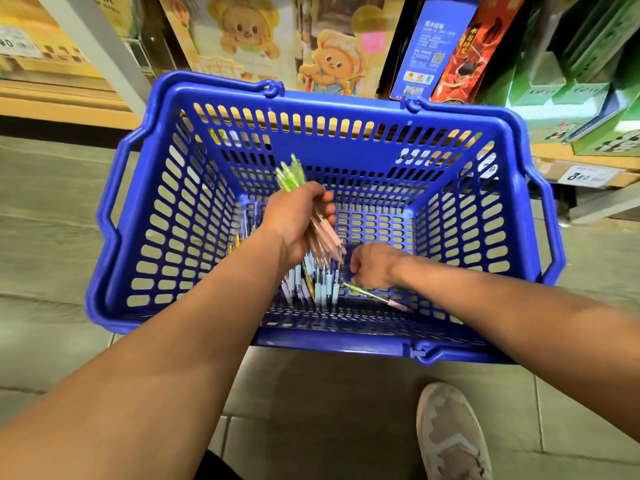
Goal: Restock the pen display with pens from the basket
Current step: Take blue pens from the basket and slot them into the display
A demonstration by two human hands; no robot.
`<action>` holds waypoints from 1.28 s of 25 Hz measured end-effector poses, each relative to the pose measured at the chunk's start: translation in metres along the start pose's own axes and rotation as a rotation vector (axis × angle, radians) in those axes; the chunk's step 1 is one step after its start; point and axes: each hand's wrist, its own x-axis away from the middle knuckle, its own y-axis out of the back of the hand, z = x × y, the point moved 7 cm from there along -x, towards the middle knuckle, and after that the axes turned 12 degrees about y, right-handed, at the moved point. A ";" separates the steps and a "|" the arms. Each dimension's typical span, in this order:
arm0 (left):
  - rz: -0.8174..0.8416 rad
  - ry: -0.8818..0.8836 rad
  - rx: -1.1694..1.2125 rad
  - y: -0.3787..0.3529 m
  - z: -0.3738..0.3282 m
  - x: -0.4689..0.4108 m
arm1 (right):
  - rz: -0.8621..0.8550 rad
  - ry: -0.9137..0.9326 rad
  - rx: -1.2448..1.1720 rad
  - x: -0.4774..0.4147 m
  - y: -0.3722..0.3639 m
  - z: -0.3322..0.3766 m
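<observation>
Several shelves of boxed goods [242, 46] fill the background, some printed with a cartoon bear, and a price tag [585, 175] sits on a shelf edge at right. Below them a blue plastic basket [346, 105] with slotted walls stands on the tiled floor [329, 410], its handles folded down along the rim. A pale shoe [450, 434] shows just beside the basket's near edge. Both bare forearms reach into the basket. The left hand [294, 220] is clamped round a bundle of pens [292, 173], green tops sticking up past the knuckles and pink grips pointing down. The right hand [374, 265] is lower, near the basket floor, fingers curled downward beside the loose pens [318, 285]; whether it grips anything cannot be told. One single pen [377, 296] lies slantwise on the basket floor just under that hand.
</observation>
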 end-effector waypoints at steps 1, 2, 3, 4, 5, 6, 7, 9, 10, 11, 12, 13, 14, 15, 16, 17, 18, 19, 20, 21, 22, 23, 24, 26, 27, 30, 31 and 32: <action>0.007 -0.005 -0.030 -0.001 0.000 0.001 | 0.061 0.006 0.136 -0.002 -0.008 -0.004; 0.011 -0.005 -0.043 -0.001 0.000 0.001 | 0.105 0.017 0.229 -0.004 -0.014 -0.007; 0.012 -0.003 -0.051 -0.001 0.000 0.002 | 0.133 0.024 0.274 -0.005 -0.018 -0.009; 0.014 0.001 -0.061 -0.001 -0.001 0.003 | 0.142 0.033 0.303 -0.005 -0.020 -0.010; 0.019 0.007 -0.070 -0.001 -0.002 0.003 | 0.142 0.040 0.337 -0.005 -0.021 -0.011; 0.027 0.015 -0.080 0.000 -0.003 0.003 | 0.150 0.053 0.393 -0.006 -0.023 -0.010; 0.036 0.027 -0.091 0.001 -0.004 0.002 | 0.167 0.059 0.451 -0.006 -0.024 -0.009; 0.044 0.047 -0.109 0.005 -0.005 0.002 | 0.172 0.066 0.485 -0.008 -0.025 -0.006; 0.054 0.054 -0.109 0.007 -0.005 0.002 | 0.170 0.052 0.439 -0.009 -0.024 -0.008; 0.076 0.060 -0.100 0.006 -0.005 0.002 | 0.176 0.030 0.372 -0.009 -0.022 -0.010; 0.108 0.068 -0.088 0.004 -0.005 0.003 | 0.174 0.019 0.287 -0.008 -0.019 -0.012; 0.142 0.078 -0.090 0.001 -0.004 0.004 | 0.137 -0.005 0.140 -0.007 -0.013 -0.016; 0.172 0.087 -0.107 -0.002 -0.003 0.004 | 0.105 -0.019 0.008 -0.008 -0.008 -0.018; 0.194 0.089 -0.136 -0.006 -0.003 0.005 | 0.067 -0.027 -0.133 -0.009 -0.001 -0.020; 0.207 0.087 -0.164 -0.011 -0.002 0.006 | 0.008 -0.052 -0.324 -0.008 0.009 -0.021; 0.215 0.079 -0.183 -0.016 -0.003 0.009 | -0.079 -0.097 -0.558 -0.005 0.018 -0.024; 0.222 0.067 -0.184 -0.021 -0.005 0.011 | -0.158 -0.128 -0.778 -0.001 0.028 -0.023; 0.224 0.053 -0.170 -0.024 -0.006 0.015 | -0.218 -0.114 -0.954 0.005 0.038 -0.019; 0.223 0.041 -0.147 -0.026 -0.008 0.021 | -0.248 -0.069 -1.077 0.012 0.047 -0.012; 0.214 0.038 -0.121 -0.028 -0.008 0.028 | -0.256 -0.014 -1.166 0.021 0.055 -0.003; 0.205 0.051 -0.087 -0.028 -0.006 0.037 | -0.262 0.038 -1.243 0.032 0.062 0.006; 0.199 0.080 -0.041 -0.028 -0.001 0.048 | -0.272 0.072 -1.325 0.047 0.067 0.014; 0.199 0.124 0.023 -0.030 0.006 0.064 | -0.276 0.089 -1.422 0.066 0.071 0.020; 0.200 0.196 0.124 -0.036 0.016 0.101 | -0.283 0.111 -1.623 0.111 0.080 0.038; 0.184 0.212 0.138 -0.038 0.018 0.122 | -0.273 0.117 -1.688 0.135 0.085 0.050; 0.164 0.229 0.105 -0.055 0.002 0.194 | -0.295 0.134 -1.769 0.212 0.108 0.083; 0.167 0.230 0.104 -0.062 -0.010 0.217 | -0.301 0.146 -1.804 0.235 0.119 0.094; 0.158 0.233 0.098 -0.069 -0.026 0.246 | -0.299 0.163 -1.839 0.265 0.134 0.106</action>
